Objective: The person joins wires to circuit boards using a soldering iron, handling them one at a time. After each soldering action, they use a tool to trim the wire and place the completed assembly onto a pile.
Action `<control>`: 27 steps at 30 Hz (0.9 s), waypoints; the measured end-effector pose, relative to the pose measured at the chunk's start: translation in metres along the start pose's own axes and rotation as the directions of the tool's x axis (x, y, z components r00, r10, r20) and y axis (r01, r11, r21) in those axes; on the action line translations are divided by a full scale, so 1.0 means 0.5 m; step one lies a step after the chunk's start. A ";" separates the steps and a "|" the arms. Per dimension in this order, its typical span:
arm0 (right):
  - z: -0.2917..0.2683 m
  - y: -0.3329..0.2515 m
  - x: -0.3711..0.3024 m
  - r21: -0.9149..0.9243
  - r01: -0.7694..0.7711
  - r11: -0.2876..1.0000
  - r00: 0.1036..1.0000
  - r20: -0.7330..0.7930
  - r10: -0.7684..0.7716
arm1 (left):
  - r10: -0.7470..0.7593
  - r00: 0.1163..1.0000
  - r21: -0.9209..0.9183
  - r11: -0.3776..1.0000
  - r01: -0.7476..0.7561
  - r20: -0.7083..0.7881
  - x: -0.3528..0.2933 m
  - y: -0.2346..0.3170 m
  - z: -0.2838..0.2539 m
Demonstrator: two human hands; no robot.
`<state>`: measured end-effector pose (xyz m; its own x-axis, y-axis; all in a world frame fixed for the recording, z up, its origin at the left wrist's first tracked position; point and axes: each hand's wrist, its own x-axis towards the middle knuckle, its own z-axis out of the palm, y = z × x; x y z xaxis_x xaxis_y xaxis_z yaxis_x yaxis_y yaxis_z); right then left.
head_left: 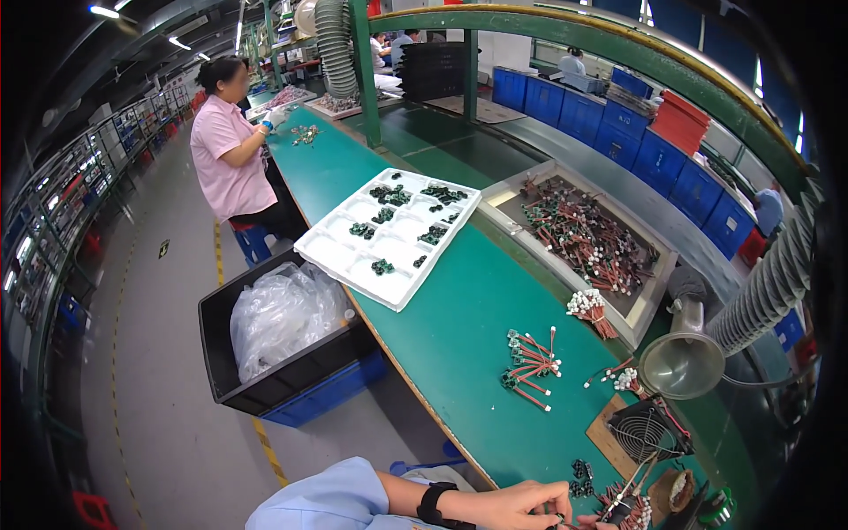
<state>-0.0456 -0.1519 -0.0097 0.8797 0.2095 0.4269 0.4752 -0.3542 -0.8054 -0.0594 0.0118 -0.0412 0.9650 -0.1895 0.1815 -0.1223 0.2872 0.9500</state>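
Note:
My left hand (530, 505) is at the lower edge, a black band around its wrist. Its fingers are pinched on a small dark green part (556, 517), mostly hidden by the fingertips. Only some fingertips of my right hand (601, 525) show, cut off by the picture's edge; what they hold is unclear. Beside them lies a bundle of red wires with white connectors (634, 512), crossed by a thin metal rod. Small black parts (580, 477) lie just beyond my left hand. Further up the green bench is a loose group of wired circuit boards (530, 364).
A white compartment tray (358, 258) with small dark parts overhangs the bench edge above a black crate (265, 399) of clear plastic bags. Right are a fan (643, 431), a suction funnel (682, 366) and a framed heap of wires (587, 234). A co-worker (231, 159) sits far left.

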 end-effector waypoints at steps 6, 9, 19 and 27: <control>-0.020 0.024 -0.006 -0.102 0.084 0.991 0.993 -0.080 -0.093 | -0.003 1.000 -0.112 0.994 0.002 -0.003 0.012 -0.048 -0.012; -0.034 0.039 -0.014 -0.169 0.136 0.976 0.977 -0.141 -0.161 | -0.010 1.000 -0.192 0.981 0.005 -0.030 0.022 -0.068 -0.017; -0.045 0.108 -0.093 0.007 -0.099 0.995 0.950 -0.297 0.097 | -0.129 0.973 -0.134 0.986 0.104 -0.192 0.061 -0.087 -0.027; -0.100 0.104 -0.112 -0.115 0.021 0.993 0.997 0.070 -0.013 | -0.181 0.958 -0.080 0.983 0.167 -0.223 0.076 -0.086 -0.007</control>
<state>-0.0692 -0.2278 -0.0548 0.8701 0.2770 0.4077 0.4924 -0.4521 -0.7437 -0.0168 -0.0045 -0.0761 0.9982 -0.0238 -0.0553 0.0600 0.3256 0.9436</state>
